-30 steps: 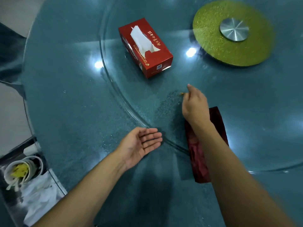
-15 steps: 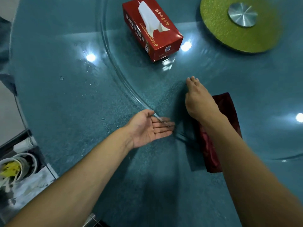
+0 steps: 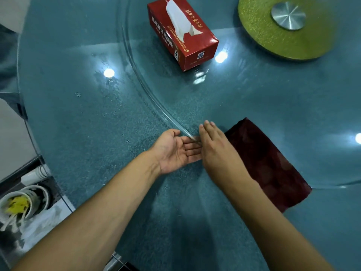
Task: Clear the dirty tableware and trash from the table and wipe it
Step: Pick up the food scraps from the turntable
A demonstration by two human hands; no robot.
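Note:
My left hand [image 3: 175, 151] lies palm up with straight fingers at the edge of the glass turntable [image 3: 136, 61], on the teal table [image 3: 82, 133]. My right hand [image 3: 216, 145] is flat, palm down, its fingers over the turntable rim and its side against my left fingertips. A dark red cloth [image 3: 273, 165] lies on the turntable just right of my right hand, partly under my forearm. Whatever sits between the two hands is too small to make out.
A red tissue box [image 3: 187, 36] stands on the turntable at the back. A green-gold hub [image 3: 273, 36] with a metal cap is at the far right. Down at the left, a bin [image 3: 25, 208] holds white bowls, yellow scraps and white bags.
My right hand has slid back across the turntable from further out to the rim, meeting my left palm. My left hand moved slightly right to the rim. The view tilted forward.

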